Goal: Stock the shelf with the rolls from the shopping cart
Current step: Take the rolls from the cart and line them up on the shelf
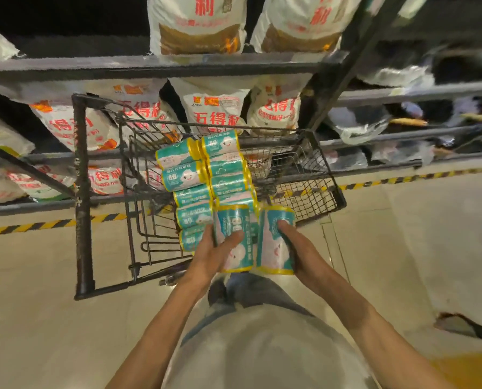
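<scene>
view from above, looking down past a person's pale shirt and two bare forearms. the left hand (216,252) has its grip closed round a teal roll (234,234) with yellow ends, thumb across the front. the right hand (298,248) has its grip closed round a second roll (276,242) of the same kind, fingers wrapped over its right side. the two held rolls stand side by side, just touching or nearly so, at the near edge of the cart (312,175).

the cart is a black wire shopping cart at twelve o'clock from the hands. inside it, more rolls (203,175) lie stacked in two columns running away from the person, filling the cart's left half; the right half shows bare mesh.

beyond the cart, from ten to two o'clock, stands a dark metal shelf (150,66) with several tiers. white sacks (214,108) with red print fill its tiers. a black and yellow striped line (26,227) runs along the floor (416,234) at the shelf's foot. at four o'clock the pale floor has a broken patch (464,327).
</scene>
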